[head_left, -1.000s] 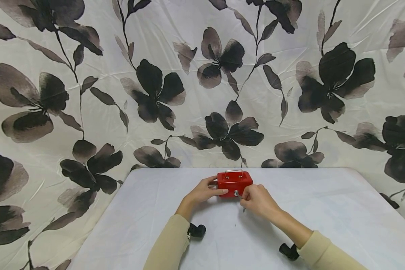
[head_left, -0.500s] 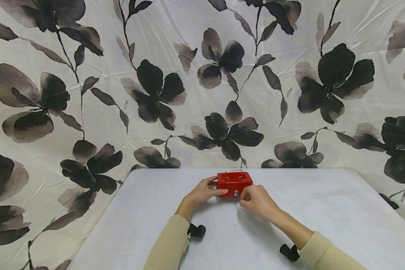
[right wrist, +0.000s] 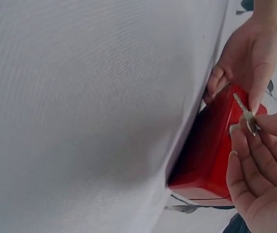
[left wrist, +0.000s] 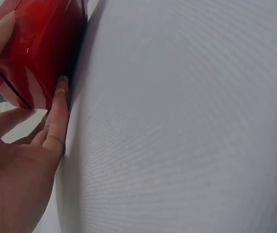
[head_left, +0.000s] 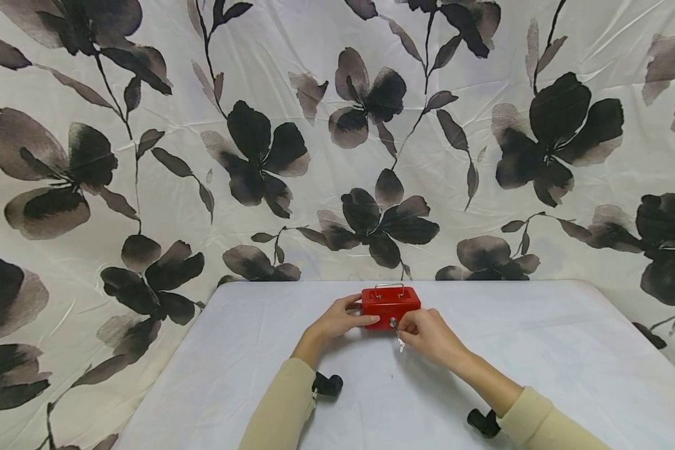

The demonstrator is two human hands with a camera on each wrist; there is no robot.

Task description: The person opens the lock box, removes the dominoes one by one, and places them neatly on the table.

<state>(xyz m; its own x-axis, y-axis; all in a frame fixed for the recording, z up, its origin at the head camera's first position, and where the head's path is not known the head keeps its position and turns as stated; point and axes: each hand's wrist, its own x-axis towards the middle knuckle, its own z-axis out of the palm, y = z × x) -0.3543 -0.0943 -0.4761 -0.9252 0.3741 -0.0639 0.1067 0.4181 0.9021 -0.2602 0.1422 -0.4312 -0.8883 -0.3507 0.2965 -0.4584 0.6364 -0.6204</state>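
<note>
On the flat white desk [head_left: 202,387], a red rectangular metal box [head_left: 390,305] sits between the left grip [head_left: 340,317], which holds its side, apparently steadying it, and the right grip [head_left: 427,331], which pinches a small silver metal key [right wrist: 240,103] beside its round lock [head_left: 393,322].

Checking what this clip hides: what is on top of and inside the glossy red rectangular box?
On top of the glossy red rectangular box stands a thin silver metal handle. The lid is closed, so any contents cannot be seen.
</note>
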